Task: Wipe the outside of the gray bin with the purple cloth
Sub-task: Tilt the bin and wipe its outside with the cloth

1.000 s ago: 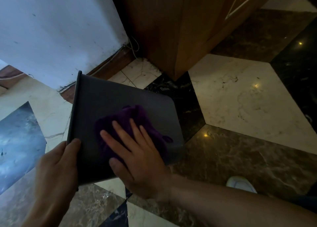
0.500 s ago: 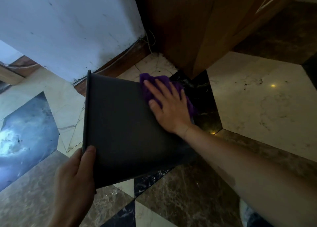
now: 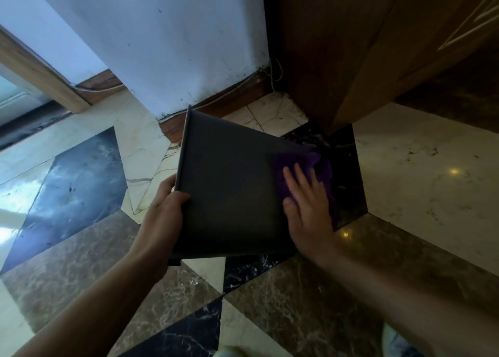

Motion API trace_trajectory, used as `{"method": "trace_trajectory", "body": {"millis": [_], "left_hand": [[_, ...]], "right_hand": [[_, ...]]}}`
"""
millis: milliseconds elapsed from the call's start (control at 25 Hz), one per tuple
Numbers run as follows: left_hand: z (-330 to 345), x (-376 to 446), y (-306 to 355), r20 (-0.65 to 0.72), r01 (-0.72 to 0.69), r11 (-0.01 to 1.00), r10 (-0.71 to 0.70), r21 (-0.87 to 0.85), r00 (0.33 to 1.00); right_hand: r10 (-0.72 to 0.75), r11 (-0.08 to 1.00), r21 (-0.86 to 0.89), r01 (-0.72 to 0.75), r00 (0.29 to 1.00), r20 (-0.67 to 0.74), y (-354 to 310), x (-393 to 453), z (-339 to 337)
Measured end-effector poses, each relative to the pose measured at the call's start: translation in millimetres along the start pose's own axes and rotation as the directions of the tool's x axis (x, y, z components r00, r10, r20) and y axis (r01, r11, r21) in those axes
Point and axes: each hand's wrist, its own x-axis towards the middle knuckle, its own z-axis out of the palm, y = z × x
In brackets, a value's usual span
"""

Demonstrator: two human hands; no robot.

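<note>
Dim, floor glare (image 3: 454, 171), edges distorted

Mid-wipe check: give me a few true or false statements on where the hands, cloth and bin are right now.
1. The left hand has a grip on the rim edge of the gray plastic bin. True.
2. The right hand presses the purple cloth flat on the bin. True.
3. The cloth lies at the bin's rim end. False: it sits at the far end from the rim, by the right hand.
4. The bin stands upright. False: it is tipped, one side facing up.
</note>
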Motion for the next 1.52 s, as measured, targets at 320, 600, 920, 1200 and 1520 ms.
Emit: {"method": "trace_trajectory", "body": {"millis": [320,600,920,1200,1520], "left_hand": [[-13.3,16.1,11.2,0.087,0.177,0.979,-0.168,-0.101,0.982],[10.5,106.1,89.7,-0.117,-0.086,0.949,0.127,0.304,0.985],[55.8,158.7,147.7,0.061,-0.210,0.862,0.205,0.461,0.977],[91.6,145.6,171.0,0.132,-0.411,0.734,0.408,0.541,0.903],[46.2,100.1,127.9,-0.002,-0.679,0.611,0.744,0.407,0.669]], "right_hand": [[-0.464,0.871,-0.074,0.486,0.863,0.201,-42.6,-36.1,13.8],[-0.380,0.909,-0.096,0.406,0.901,0.212,-20.9,-3.5,9.8],[-0.423,0.892,-0.129,0.433,0.901,0.099,-2.2,-0.1,8.5],[-0.529,0.834,-0.200,0.515,0.848,-0.023,11.6,-2.6,-4.1],[-0.022,0.996,0.062,0.057,0.884,-0.466,-2.2,36.4,-38.9]]}}
